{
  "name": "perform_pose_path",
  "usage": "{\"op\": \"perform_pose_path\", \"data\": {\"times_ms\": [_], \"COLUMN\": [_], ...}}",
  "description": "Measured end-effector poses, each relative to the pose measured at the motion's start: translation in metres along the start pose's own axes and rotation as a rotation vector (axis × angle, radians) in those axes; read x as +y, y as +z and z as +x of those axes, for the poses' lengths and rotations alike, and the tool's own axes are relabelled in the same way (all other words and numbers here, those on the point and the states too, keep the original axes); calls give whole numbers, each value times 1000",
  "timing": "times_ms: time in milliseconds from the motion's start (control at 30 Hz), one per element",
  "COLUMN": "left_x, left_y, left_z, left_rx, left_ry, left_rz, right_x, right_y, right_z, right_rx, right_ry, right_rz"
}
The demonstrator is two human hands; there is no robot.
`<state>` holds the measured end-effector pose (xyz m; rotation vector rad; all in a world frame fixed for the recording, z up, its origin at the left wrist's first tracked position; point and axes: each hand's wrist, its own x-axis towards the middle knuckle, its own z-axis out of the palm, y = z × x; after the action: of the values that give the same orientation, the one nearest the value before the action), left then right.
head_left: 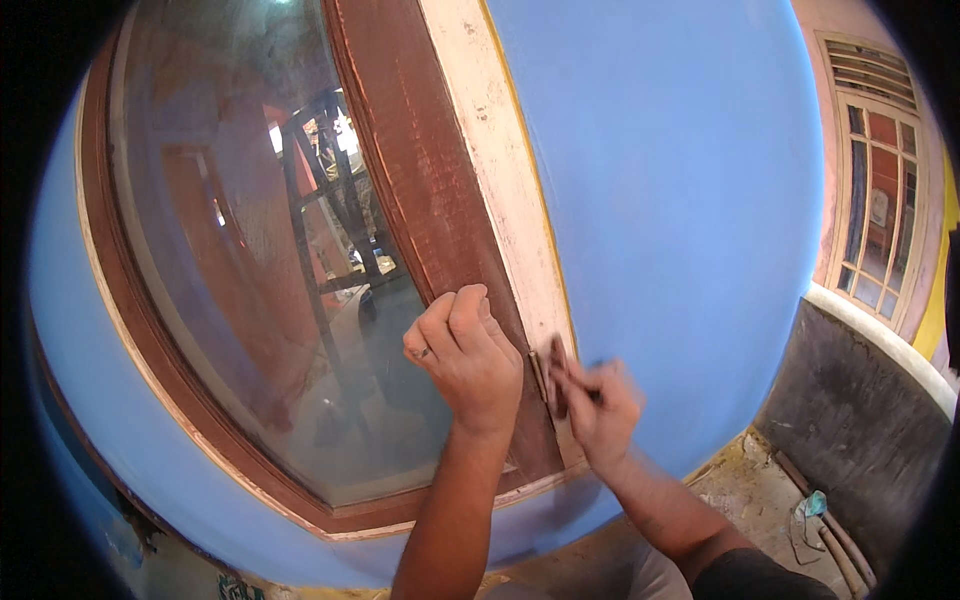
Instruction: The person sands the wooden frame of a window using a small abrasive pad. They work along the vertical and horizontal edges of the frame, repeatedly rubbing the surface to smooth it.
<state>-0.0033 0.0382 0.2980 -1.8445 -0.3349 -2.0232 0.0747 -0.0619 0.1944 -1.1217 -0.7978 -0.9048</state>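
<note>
A brown wooden window sash [400,110] holds a large glass pane [250,330], and a pale, scuffed frame strip [490,130] runs along its right side. My left hand [465,350], with a ring on one finger, rests against the sash with its fingers curled in. What lies inside that fist, if anything, is hidden. Lower on the pale strip, my right hand [605,410] pinches a small reddish-brown folded piece, apparently sandpaper [557,380], against the wood. Motion blurs this hand and the piece. Just left of it a narrow metal hinge [538,375] sits in the joint between sash and strip.
A smooth blue wall [660,180] surrounds the window. At the right stand a low dark grey wall [860,400] and another window with small panes [880,190]. Pipes or sticks [845,560] and a teal crumpled item [815,503] lie on the dirty floor [745,490].
</note>
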Motion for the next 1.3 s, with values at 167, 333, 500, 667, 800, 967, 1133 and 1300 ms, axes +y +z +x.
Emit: {"op": "perform_pose_path", "data": {"times_ms": [167, 333, 500, 667, 800, 967, 1133, 1300], "left_x": [-5, 3, 4, -6, -3, 5, -5, -5], "left_y": [-3, -3, -2, -3, -2, -1, -6, -7], "left_z": [-1, 3, 3, -2, -1, 2, 1, 0], "left_rx": [10, 10, 4, 13, 36, 21, 1, -2], "left_ry": [0, 26, 39, -1, -4, 5, 19, 19], "left_rz": [27, 9, 21, 20, -20, -33, -7, -14], "right_x": [-27, 9, -3, -37, -43, -12, -27, -14], "right_y": [27, -17, -22, 31, 28, 12, 15, 1], "right_z": [80, -23, -22, 89, 102, 46, 116, 117], "right_rx": [-27, -47, -107, -104, -95, 15, -165, -315], "right_ry": [-141, -51, -20, -180, -207, 1, -231, -357], "right_rz": [27, -41, -107, 51, 64, 96, 13, 3]}}
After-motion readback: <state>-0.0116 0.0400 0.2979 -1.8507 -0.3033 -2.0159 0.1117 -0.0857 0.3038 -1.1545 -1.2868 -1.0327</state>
